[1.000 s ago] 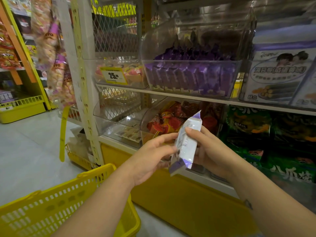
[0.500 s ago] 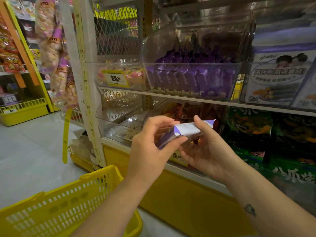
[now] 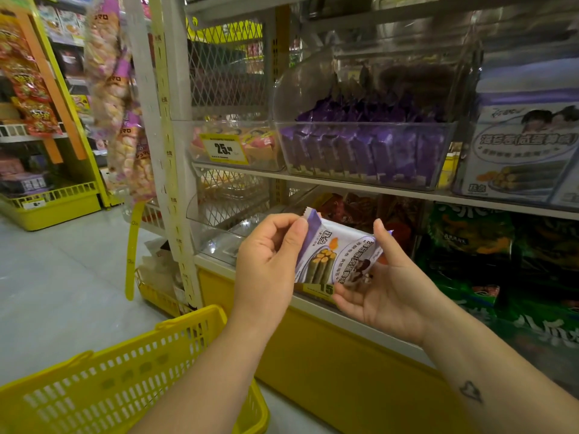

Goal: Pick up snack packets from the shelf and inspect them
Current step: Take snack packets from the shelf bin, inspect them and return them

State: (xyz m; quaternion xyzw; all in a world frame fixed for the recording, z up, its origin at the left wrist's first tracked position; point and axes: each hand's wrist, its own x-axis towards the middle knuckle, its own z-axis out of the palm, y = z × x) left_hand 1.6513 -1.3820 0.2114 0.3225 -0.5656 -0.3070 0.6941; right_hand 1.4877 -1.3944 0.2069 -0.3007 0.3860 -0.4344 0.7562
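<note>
L hand point(image 3: 266, 261): closed on the snack packet point(image 3: 338, 255). Thumb + curled fingers pinch its left sealed end.
R hand point(image 3: 385, 292): palm up, half open. Thumb pressed against the packet's right end, fingers spread under its lower edge, so it grips too.
Packet: up in the air btwn both hands, lying lengthways w/ printed face up. It's off the shelf, just in front of the lower tier. White w/ purple ends, pic of green rolls on it.
Basket point(image 3: 194, 317): yellow plastic, low on the left, under the L forearm. Can't tell what it hangs from.
Base panel point(image 3: 313, 355): yellow, below the hands.
Price tag "15" point(image 3: 319, 288): on the lower shelf edge, partly hidden by packet + R fingers.
Lower tier: red packets point(image 3: 360, 208) right behind the held one. Green bags point(image 3: 470, 242) to the right, dim.
Upper shelf point(image 3: 344, 183): clear bin point(image 3: 363, 170) packed w/ purple packets point(image 3: 363, 148) standing on end. To its left, a yellow "25" tag point(image 3: 224, 148) on a bin of pink/orange packs. To its right, a big white + purple box point(image 3: 526, 151) w/ the same rolls pic.
Far left: hanging snack strips point(image 3: 116, 89) beside the shelf post, another yellow rack across the aisle.
Arms: both forearms reach in from below, bare, converging on the packet. Small tattoo point(image 3: 470, 391) on the R forearm. L wrist straight, R wrist bent back.
</note>
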